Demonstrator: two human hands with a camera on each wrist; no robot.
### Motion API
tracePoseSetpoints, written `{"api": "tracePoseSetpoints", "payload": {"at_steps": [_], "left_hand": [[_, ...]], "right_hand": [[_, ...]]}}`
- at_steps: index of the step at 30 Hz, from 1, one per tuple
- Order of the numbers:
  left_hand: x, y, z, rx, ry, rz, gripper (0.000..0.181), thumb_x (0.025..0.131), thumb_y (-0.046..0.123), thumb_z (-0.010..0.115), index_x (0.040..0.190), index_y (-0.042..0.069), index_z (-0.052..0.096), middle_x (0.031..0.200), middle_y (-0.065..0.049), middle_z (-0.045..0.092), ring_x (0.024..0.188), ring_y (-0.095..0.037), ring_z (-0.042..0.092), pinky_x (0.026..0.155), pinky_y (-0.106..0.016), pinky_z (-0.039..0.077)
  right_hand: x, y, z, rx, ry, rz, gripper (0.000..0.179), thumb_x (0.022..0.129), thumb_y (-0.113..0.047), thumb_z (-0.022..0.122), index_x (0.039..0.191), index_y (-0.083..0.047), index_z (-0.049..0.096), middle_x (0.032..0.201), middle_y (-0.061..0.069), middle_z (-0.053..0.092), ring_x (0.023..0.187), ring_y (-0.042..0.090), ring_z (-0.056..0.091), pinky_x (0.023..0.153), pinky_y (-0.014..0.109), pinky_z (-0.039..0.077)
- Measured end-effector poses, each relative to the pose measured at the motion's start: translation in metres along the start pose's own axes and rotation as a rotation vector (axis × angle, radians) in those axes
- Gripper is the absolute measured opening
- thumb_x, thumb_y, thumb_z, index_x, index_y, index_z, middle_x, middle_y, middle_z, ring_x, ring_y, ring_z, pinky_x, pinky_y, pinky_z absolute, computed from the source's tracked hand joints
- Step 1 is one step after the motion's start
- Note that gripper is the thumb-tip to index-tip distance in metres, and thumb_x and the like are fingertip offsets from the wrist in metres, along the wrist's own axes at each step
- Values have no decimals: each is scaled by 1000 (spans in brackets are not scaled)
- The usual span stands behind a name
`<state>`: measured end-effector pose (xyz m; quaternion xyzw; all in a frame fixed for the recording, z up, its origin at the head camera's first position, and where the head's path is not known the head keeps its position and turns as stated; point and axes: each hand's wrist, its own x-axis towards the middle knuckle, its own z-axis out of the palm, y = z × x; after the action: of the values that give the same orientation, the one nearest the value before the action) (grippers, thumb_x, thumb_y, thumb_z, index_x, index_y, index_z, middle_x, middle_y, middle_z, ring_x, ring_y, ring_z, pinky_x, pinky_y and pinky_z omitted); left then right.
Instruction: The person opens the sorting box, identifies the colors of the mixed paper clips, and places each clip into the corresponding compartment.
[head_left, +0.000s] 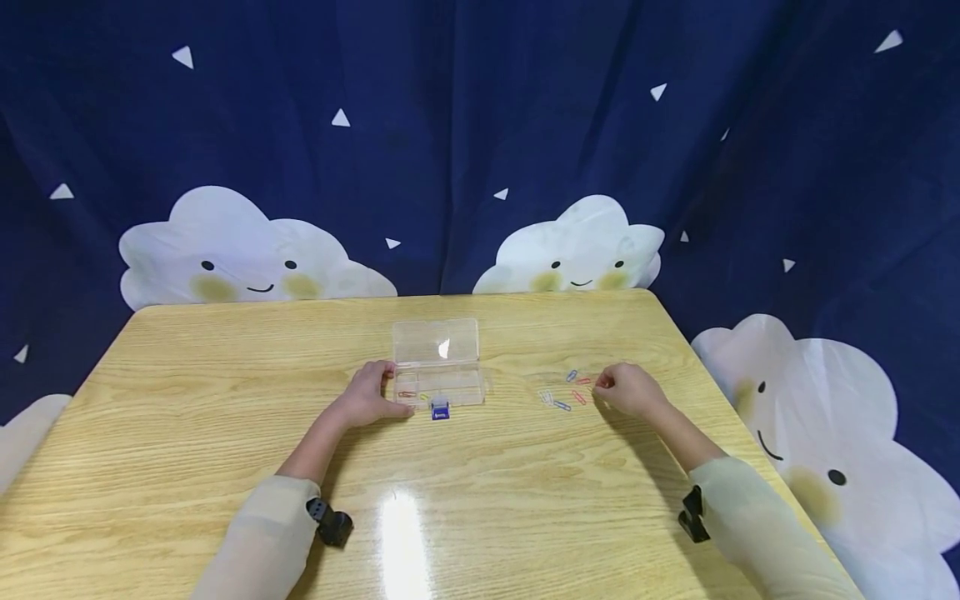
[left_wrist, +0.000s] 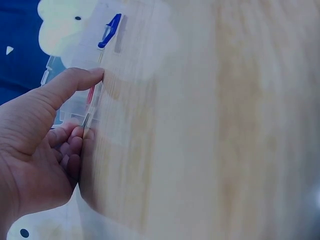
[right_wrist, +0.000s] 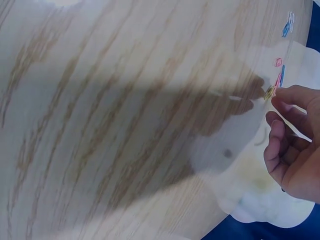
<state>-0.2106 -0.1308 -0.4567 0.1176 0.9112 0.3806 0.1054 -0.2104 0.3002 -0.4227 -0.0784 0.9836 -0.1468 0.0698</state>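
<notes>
My left hand (head_left: 367, 396) grips the left end of a clear plastic box (head_left: 472, 398), thumb on its front edge and fingers round its left side. The box's clear lid (head_left: 420, 340) stands raised at the back. Inside the left compartment lies a red paper clip (head_left: 407, 394), with a yellow paper clip (head_left: 424, 397) beside it. A blue piece (head_left: 440, 412) with white marking sits at the box's front. To the right, my right hand (head_left: 632, 390) pinches a yellow paper clip (right_wrist: 269, 93) between thumb and index fingertips, close over the table.
Loose paper clips lie left of my right hand: blue ones (head_left: 562, 406), red ones (head_left: 579, 397) and pale ones (head_left: 547, 398). The wooden table (head_left: 480, 467) ends at a dark blue curtain (head_left: 450, 125) with white clouds.
</notes>
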Motion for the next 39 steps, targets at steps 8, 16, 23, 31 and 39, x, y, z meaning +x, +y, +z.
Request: {"api": "tracePoseSetpoints", "payload": {"at_steps": [8, 16, 23, 31, 39], "left_hand": [[1, 0, 1, -3, 0, -8, 77, 69, 31, 81, 126, -3, 41, 112, -17, 46, 100, -29, 40, 84, -39, 37], [1, 0, 1, -3, -1, -8, 76, 69, 31, 81, 125, -3, 41, 108, -15, 45, 96, -27, 38, 80, -35, 35], [2, -1, 1, -2, -6, -9, 77, 70, 30, 80, 127, -3, 41, 110, -16, 45, 98, -28, 39, 83, -37, 36], [1, -2, 0, -19, -9, 3, 80, 69, 33, 80, 127, -4, 40, 112, -18, 45, 99, -29, 39, 84, -40, 36], [-4, 2, -1, -15, 8, 23, 81, 68, 38, 81, 125, -4, 42, 108, -17, 45, 96, -29, 40, 82, -38, 38]], "right_hand": [[0, 2, 2, -11, -22, 10, 15, 88, -20, 60, 84, -7, 66, 76, 3, 64, 64, 14, 52, 59, 30, 42], [0, 2, 3, -4, -16, 13, 13, 87, -17, 57, 83, -7, 66, 73, 2, 62, 62, 14, 50, 58, 29, 41], [3, 0, 3, -3, -3, 14, 14, 87, -18, 56, 80, -9, 65, 69, 0, 59, 59, 13, 49, 57, 27, 39], [4, -1, -3, 4, 27, 8, 17, 87, -21, 57, 83, -8, 67, 72, 2, 62, 61, 14, 51, 59, 29, 41], [6, -2, -8, 4, 24, 2, 18, 88, -20, 57, 87, -7, 68, 76, 4, 63, 62, 15, 51, 60, 30, 41]]}}
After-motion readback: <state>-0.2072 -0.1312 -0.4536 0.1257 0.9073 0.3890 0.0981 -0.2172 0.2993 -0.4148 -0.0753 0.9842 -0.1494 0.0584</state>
